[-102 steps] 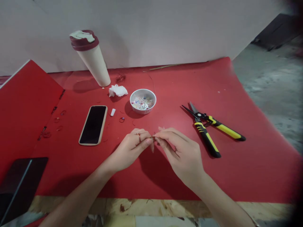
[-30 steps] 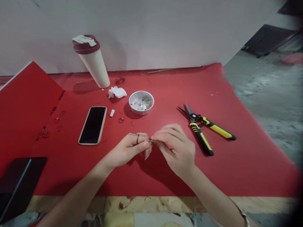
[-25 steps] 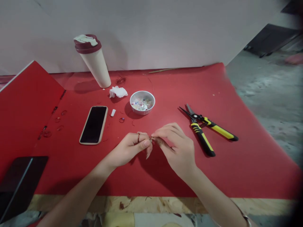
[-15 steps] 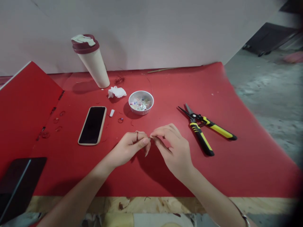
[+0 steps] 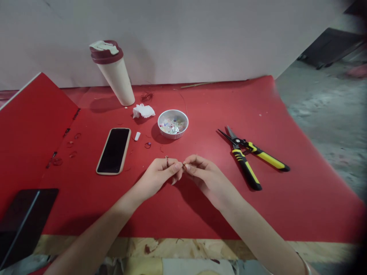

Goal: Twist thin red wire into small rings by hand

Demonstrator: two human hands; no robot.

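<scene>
My left hand and my right hand meet above the red tabletop, fingertips almost touching. Both are closed in a pinch around a tiny brownish thing, mostly covered by the fingers and too small to name. A thin reddish ring circles a finger of my left hand. Just beyond the hands is a round silvery bowl holding small pale and coloured beads. Left of it lies a little wire ring with a bluish bead. Yellow-and-black pliers rest to the right, handles spread.
A phone, a white cap-like piece and crumpled tissue lie on the left. Behind them stands a tall lidded cup. Tangled red wire sits near the wall. Several wire rings lie beside a red folder.
My right hand has turned, its thumb now on top and its fingers curled more closely against the left fingertips. The left hand keeps its pinch. The whole view has shifted slightly.
</scene>
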